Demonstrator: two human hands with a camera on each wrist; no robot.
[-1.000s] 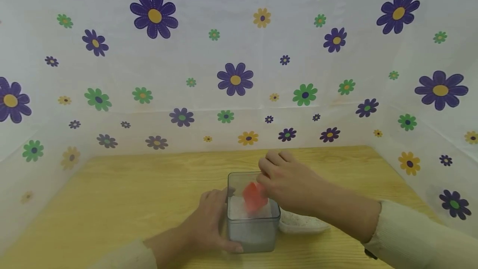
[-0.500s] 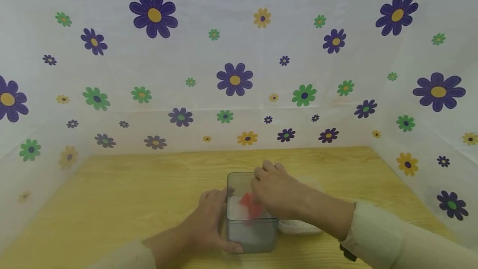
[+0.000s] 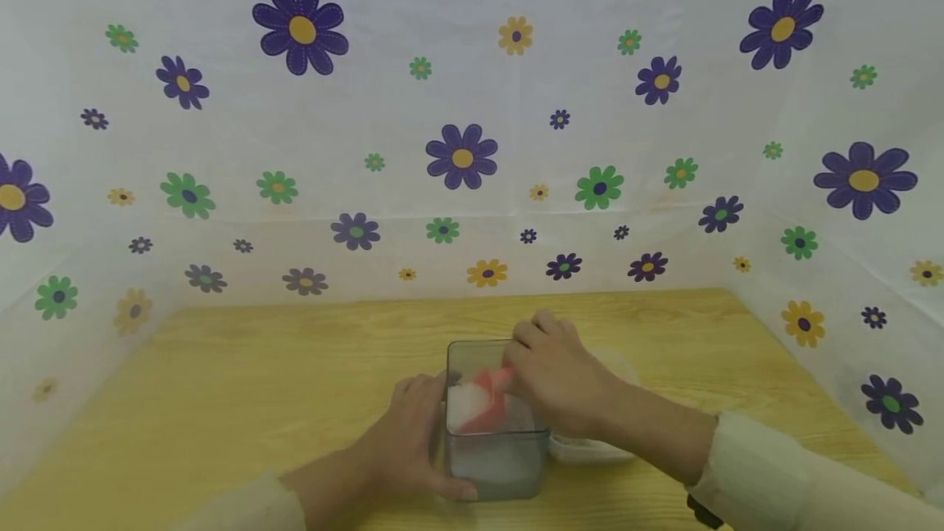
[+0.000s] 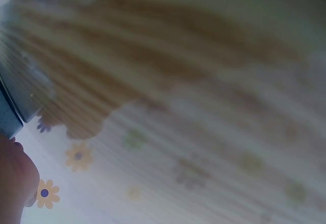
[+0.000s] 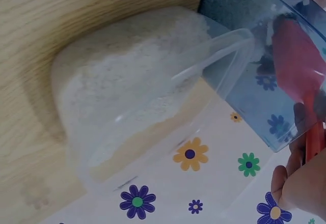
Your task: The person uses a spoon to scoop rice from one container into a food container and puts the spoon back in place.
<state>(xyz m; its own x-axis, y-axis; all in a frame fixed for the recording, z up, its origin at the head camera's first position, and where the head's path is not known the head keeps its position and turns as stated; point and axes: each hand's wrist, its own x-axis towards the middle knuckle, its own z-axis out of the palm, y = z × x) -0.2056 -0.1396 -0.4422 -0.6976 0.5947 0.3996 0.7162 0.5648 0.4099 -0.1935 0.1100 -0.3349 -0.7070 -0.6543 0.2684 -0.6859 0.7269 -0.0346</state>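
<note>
A clear, grey-tinted rectangular container [image 3: 496,467] stands on the table, partly filled with fine white grains [image 3: 463,406]. My left hand [image 3: 410,441] grips its left side, thumb along the near face and fingers behind. Over the opening, my right hand [image 3: 564,379] holds a red scoop [image 3: 487,410] by its handle. The scoop's blade is down inside the container, tilted to the left, with white grains at its edge. In the right wrist view the scoop [image 5: 298,58] shows through the container's clear wall, fingers curled round its handle.
A clear plastic bowl [image 3: 590,451] with white grains in it stands right beside the container, partly under my right forearm. The wooden table [image 3: 295,359] ends at a white flower-printed sheet [image 3: 398,105] at the back and sides.
My right hand first moved down and left, lowering the scoop into the container, then rose slightly as the scoop turned left among the grains. My left hand stays on the container.
</note>
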